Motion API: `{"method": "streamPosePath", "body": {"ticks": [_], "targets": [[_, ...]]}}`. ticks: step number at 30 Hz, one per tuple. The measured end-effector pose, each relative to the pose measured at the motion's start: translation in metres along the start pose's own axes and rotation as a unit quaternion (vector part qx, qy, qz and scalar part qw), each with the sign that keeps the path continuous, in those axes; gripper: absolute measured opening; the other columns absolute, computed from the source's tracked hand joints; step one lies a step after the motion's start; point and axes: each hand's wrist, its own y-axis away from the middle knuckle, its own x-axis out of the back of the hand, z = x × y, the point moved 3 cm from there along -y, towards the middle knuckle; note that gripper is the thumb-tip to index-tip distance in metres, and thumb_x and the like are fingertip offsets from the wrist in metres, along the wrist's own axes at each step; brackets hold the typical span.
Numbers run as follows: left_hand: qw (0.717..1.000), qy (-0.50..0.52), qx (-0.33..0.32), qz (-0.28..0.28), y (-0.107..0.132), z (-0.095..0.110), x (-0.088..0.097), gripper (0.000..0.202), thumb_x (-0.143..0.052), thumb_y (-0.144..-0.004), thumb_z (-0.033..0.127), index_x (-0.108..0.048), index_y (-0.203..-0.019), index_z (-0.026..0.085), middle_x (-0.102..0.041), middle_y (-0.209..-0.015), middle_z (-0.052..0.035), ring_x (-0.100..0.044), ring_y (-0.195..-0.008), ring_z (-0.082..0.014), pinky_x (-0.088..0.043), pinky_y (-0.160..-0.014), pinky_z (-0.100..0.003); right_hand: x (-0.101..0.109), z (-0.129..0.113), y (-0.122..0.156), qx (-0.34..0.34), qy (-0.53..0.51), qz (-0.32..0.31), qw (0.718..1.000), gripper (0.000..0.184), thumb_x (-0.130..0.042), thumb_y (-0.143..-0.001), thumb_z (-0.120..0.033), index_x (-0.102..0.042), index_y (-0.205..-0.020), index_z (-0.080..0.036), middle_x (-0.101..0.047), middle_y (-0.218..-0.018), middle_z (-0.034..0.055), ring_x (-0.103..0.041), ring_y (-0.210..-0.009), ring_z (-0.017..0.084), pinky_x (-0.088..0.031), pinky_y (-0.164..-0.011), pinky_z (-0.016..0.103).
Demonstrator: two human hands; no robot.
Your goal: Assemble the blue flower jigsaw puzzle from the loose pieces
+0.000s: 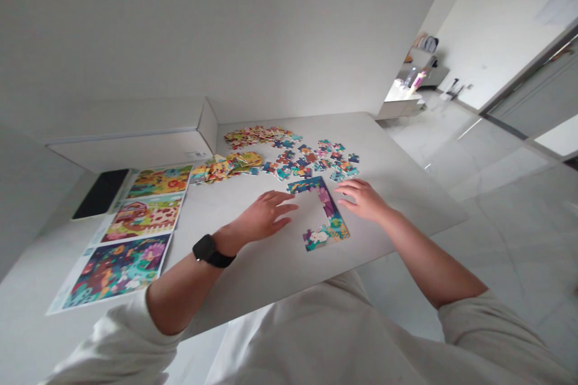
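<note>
A partly joined jigsaw puzzle [332, 209] lies on the white table, its linked pieces forming a bracket shape that opens to the left. My left hand [267, 214] hovers at that open side with fingers spread, holding nothing I can see. On the other side, my right hand [360, 198] is beside the puzzle's upper right edge, fingers apart and curved. A dark bit shows under its fingertips, too small to make out. Beyond both hands lie loose blue puzzle pieces [311, 157], scattered in a loose group.
Yellow pieces [232, 165] and a reddish pile [255, 134] lie farther back. At left are printed picture sheets [120, 267], a black phone [102, 194] and a long white box [135, 147] against the wall. The table's edge [280, 299] runs close to my body.
</note>
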Motion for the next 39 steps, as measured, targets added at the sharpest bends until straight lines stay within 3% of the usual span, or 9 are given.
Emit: {"method": "streamPosePath", "body": {"ticks": [5, 10, 14, 17, 20, 24, 29, 34, 39], "targets": [[0.997, -0.005, 0.063, 0.042, 0.005, -0.040, -0.005, 0.037, -0.058, -0.107, 0.040, -0.076, -0.138, 0.030, -0.068, -0.152, -0.0111, -0.063, -0.140, -0.0323, -0.050, -0.122, -0.057, 0.023, 0.021, -0.027, -0.069, 0.017, 0.042, 0.997, 0.027, -0.069, -0.099, -0.024, -0.082, -0.122, -0.029, -0.080, -0.130, 0.0082, -0.072, -0.123, 0.030, -0.055, -0.113, 0.051], [0.994, 0.006, 0.094, 0.053, 0.015, -0.057, -0.016, 0.037, -0.057, -0.106, 0.040, -0.078, -0.133, 0.027, -0.071, -0.148, -0.0124, -0.064, -0.139, -0.0322, -0.047, -0.125, -0.060, 0.033, 0.027, -0.062, -0.106, 0.022, 0.073, 0.991, 0.028, -0.066, -0.098, -0.020, -0.083, -0.119, -0.028, -0.081, -0.125, 0.0082, -0.073, -0.117, 0.030, -0.057, -0.109, 0.048], [0.991, 0.014, 0.112, 0.067, 0.019, -0.061, -0.017, 0.038, -0.057, -0.106, 0.042, -0.078, -0.133, 0.026, -0.072, -0.147, -0.0126, -0.064, -0.139, -0.0324, -0.049, -0.123, -0.058, 0.022, 0.032, -0.083, -0.133, 0.001, 0.135, 0.982, 0.031, -0.063, -0.097, -0.020, -0.082, -0.122, -0.025, -0.080, -0.126, 0.0103, -0.073, -0.119, 0.031, -0.057, -0.111, 0.048], [0.991, 0.020, 0.114, 0.067, 0.020, -0.061, -0.016, 0.037, -0.058, -0.106, 0.042, -0.078, -0.133, 0.026, -0.072, -0.146, -0.0124, -0.064, -0.139, -0.0318, -0.050, -0.123, -0.057, 0.003, 0.040, -0.083, -0.164, -0.011, 0.168, 0.972, 0.036, -0.060, -0.095, -0.018, -0.081, -0.124, -0.023, -0.081, -0.125, 0.0122, -0.074, -0.118, 0.032, -0.058, -0.110, 0.051], [0.991, 0.023, 0.113, 0.063, 0.021, -0.059, -0.015, 0.036, -0.058, -0.106, 0.041, -0.079, -0.131, 0.026, -0.072, -0.146, -0.0124, -0.064, -0.138, -0.0313, -0.051, -0.122, -0.057, -0.011, 0.051, -0.077, -0.182, -0.016, 0.142, 0.973, 0.036, -0.063, -0.092, -0.017, -0.081, -0.123, -0.025, -0.082, -0.121, 0.0112, -0.075, -0.114, 0.032, -0.060, -0.108, 0.051], [0.991, 0.021, 0.115, 0.062, 0.021, -0.056, -0.016, 0.034, -0.059, -0.106, 0.041, -0.080, -0.129, 0.027, -0.070, -0.147, -0.0123, -0.063, -0.139, -0.0318, -0.049, -0.124, -0.058, -0.008, 0.069, -0.066, -0.215, -0.023, 0.139, 0.966, 0.034, -0.063, -0.093, -0.016, -0.082, -0.120, -0.024, -0.082, -0.123, 0.0114, -0.076, -0.114, 0.029, -0.059, -0.109, 0.049], [0.991, 0.019, 0.118, 0.054, 0.021, -0.055, -0.017, 0.036, -0.058, -0.107, 0.043, -0.079, -0.131, 0.027, -0.069, -0.148, -0.0125, -0.062, -0.141, -0.0329, -0.047, -0.126, -0.060, 0.001, 0.088, -0.052, -0.268, -0.043, 0.047, 0.961, 0.031, -0.075, -0.089, -0.022, -0.083, -0.119, -0.025, -0.084, -0.104, 0.0056, -0.077, -0.091, 0.024, -0.061, -0.088, 0.037], [0.991, 0.010, 0.121, 0.047, 0.021, -0.054, -0.017, 0.037, -0.057, -0.107, 0.043, -0.079, -0.133, 0.026, -0.068, -0.150, -0.0124, -0.060, -0.143, -0.0330, -0.048, -0.126, -0.057, 0.000, 0.087, -0.043, -0.243, -0.074, -0.055, 0.966, 0.054, -0.092, -0.079, -0.030, -0.080, -0.131, -0.025, -0.079, -0.101, 0.0042, -0.069, -0.075, 0.018, -0.054, -0.071, 0.028], [0.992, 0.005, 0.117, 0.049, 0.021, -0.053, -0.017, 0.038, -0.056, -0.108, 0.044, -0.078, -0.133, 0.026, -0.068, -0.150, -0.0124, -0.060, -0.142, -0.0328, -0.048, -0.125, -0.057, -0.008, 0.078, -0.045, -0.210, -0.084, -0.101, 0.969, 0.059, -0.095, -0.074, -0.027, -0.080, -0.131, -0.026, -0.077, -0.110, 0.0062, -0.070, -0.083, 0.019, -0.056, -0.080, 0.030]]}}
